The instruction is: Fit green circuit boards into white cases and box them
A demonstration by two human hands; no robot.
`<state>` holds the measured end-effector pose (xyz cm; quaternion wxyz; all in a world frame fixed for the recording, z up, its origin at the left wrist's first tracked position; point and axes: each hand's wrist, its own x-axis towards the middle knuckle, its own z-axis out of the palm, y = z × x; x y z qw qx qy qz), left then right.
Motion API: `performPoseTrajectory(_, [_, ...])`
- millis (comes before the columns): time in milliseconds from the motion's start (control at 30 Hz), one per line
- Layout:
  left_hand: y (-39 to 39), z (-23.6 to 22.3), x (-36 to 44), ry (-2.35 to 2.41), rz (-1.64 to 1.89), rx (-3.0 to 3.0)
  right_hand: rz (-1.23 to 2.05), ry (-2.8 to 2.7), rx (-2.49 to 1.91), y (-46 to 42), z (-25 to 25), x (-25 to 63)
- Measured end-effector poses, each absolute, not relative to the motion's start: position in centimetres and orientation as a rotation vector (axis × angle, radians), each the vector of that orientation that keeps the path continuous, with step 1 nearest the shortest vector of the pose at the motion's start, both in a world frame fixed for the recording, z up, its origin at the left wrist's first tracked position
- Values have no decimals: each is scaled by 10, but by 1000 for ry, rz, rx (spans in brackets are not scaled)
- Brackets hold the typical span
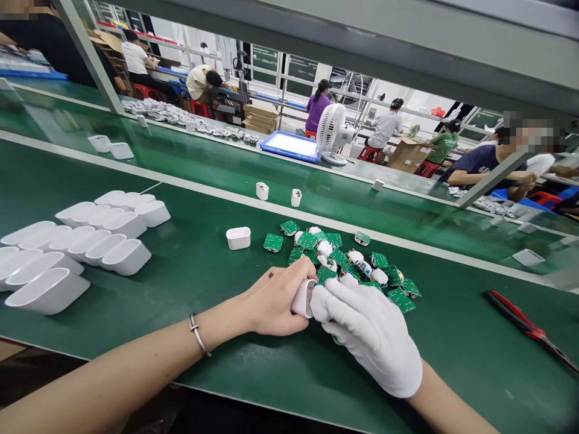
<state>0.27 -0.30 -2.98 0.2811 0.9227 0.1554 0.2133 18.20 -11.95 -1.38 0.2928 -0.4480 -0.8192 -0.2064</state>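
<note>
A: Where do we find the central object?
B: One white housing (300, 299) lies tipped at the middle of the work area, above the green bench (253, 374), its open end turned toward our right. One bare left hand (277, 299) has its fingers and thumb clamped around it.

A: And the other hand?
B: We see one right hand (375, 337) in a white glove, its fingers held together, tips at the housing's opening. Whether they pinch anything we cannot tell.

A: What surrounds the pair?
B: Just beyond lies one heap of green circuit boards (400, 299), well over ten, too jumbled for us to count exactly. One spare housing (238, 239) stands upright to the left of the heap.

A: Farther out?
B: At far left we count more than a dozen grouped housings (126, 258), overlapping; at far right, one pair of red-and-black pliers (536, 334). One bracelet (198, 333) circles our left wrist.

A: And the background?
B: Past the bench we note one white fan (332, 128), one blue tray (289, 156) beside it, and at least seven other people, one in a purple top (318, 111).
</note>
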Motion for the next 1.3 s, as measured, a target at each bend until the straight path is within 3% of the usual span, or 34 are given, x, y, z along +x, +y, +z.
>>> performPoseTrajectory(467, [-3,-42,4,193,856,2411,-710,-2187,-1202,-116,-24,175])
performPoseTrajectory(667, [2,-43,6,282,890,2275,-326,-1939,-1305,-123,-14,188])
performPoseTrajectory(833, [-1,-42,9,217,919,2216,590,-1417,-1325,-123,-18,187])
performPoseTrajectory(933, [-6,-42,12,117,897,2232,957,-1360,-1273,-116,-21,174])
performPoseTrajectory(1167, [-10,-42,16,136,901,2267,1090,-1356,-1200,-109,-21,168])
performPoseTrajectory(1300, [-6,-41,15,185,887,2158,845,-1432,-1262,-117,-23,181])
